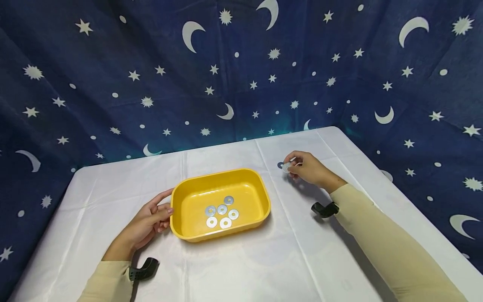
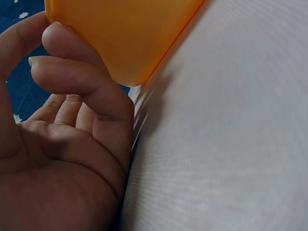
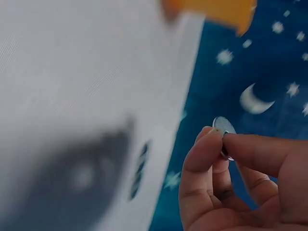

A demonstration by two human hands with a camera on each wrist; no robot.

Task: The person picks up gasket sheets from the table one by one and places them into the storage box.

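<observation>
My right hand point(image 1: 307, 167) pinches a flat metal washer point(image 3: 224, 125) between thumb and fingertips, raised over the table. Just left of that hand, another washer point(image 1: 280, 165) lies on the cloth, looking dark; in the right wrist view it shows as a thin dark ellipse. With thumb at the rim and fingers against the outer wall, my left hand point(image 1: 149, 222) holds the left end of a yellow tray point(image 1: 264, 197). Several silver washers point(image 1: 222, 209) lie flat on the tray's floor, grouped near its middle. The tray's underside hides part of the left fingers' contact.
A white cloth point(image 1: 241, 272) with fold creases covers the table. Behind it and along the sides hangs a dark blue curtain point(image 1: 173, 113) with moons and stars. Black straps with mounts point(image 1: 325, 209) sit at both wrists.
</observation>
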